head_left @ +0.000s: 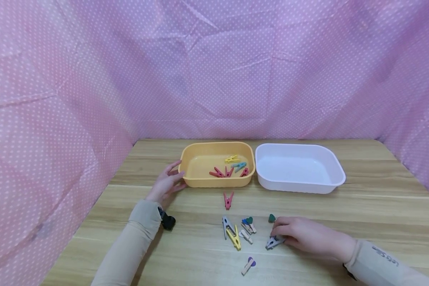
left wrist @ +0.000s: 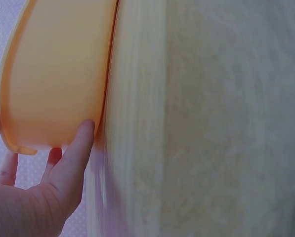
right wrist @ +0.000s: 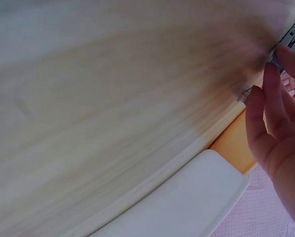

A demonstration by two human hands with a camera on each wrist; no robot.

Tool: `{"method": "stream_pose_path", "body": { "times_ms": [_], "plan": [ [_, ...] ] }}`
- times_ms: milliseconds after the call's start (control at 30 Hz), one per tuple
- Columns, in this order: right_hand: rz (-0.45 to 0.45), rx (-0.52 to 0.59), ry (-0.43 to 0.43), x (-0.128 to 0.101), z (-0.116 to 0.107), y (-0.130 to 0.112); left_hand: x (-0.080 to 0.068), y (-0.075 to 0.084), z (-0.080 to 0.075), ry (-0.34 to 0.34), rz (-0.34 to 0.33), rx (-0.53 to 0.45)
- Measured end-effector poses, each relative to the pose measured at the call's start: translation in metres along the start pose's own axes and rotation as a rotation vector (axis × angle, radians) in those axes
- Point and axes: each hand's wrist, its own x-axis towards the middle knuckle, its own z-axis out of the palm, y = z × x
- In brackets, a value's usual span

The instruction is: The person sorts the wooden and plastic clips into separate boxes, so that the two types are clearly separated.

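My left hand [head_left: 164, 184] rests against the left end of the yellow bin [head_left: 214, 182], its spread fingers touching the wall and rim. In the left wrist view the fingertips lie along the bin's end wall [left wrist: 58, 89]. Over the table at the right, my right hand [head_left: 302, 234] pinches a grey clothespin [head_left: 273, 243] between thumb and fingers. The right wrist view has the grey clothespin [right wrist: 293, 37] at its upper right edge, partly covered by the fingers. Just beyond the fingertips lies a clip with a green heart [head_left: 272, 218], its lower part hidden by the hand.
The yellow bin holds red, yellow and blue clothespins. A white bin [head_left: 296, 186] stands beside it. On the table lie a red clothespin [head_left: 228, 200], a grey one [head_left: 225, 226], a yellow one [head_left: 234, 238], several small wooden clips [head_left: 248, 228] and a purple-topped clip [head_left: 248, 266].
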Motion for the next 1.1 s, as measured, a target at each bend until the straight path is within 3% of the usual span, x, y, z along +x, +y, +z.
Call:
{"method": "stream_pose_path", "body": {
  "times_ms": [700, 967, 1100],
  "plan": [
    [-0.002, 0.053, 0.012, 0.002, -0.003, -0.002, 0.000, 0.001, 0.000, -0.010, -0.002, 0.002],
    [-0.057, -0.004, 0.086, 0.006, -0.009, 0.001, 0.000, 0.001, 0.000, -0.022, 0.002, -0.005],
    [-0.120, -0.059, 0.189, 0.010, -0.014, 0.004, 0.001, 0.001, 0.000, -0.026, 0.002, -0.008]
  ]
}}
